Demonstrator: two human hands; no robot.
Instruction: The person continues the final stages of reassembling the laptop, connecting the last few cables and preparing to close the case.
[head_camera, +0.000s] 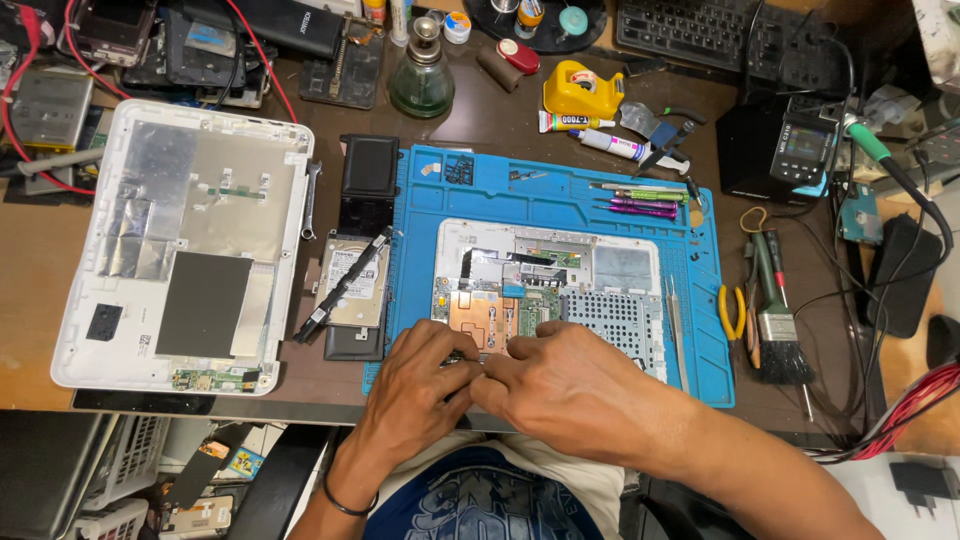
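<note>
While it lies gutted on the blue mat (420, 200), the white laptop base (560, 285) shows copper shielding; left hand (425, 375) and right hand (560, 385) press bunched fingertips together at its near edge.

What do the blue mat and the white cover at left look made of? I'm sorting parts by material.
Blue mat: probably silicone or rubber, matte, with moulded compartments. White laptop cover: likely plastic, lined with shiny, creased foil-like sheeting. Both hands, left hand and right hand, rest on the opened laptop.
</note>
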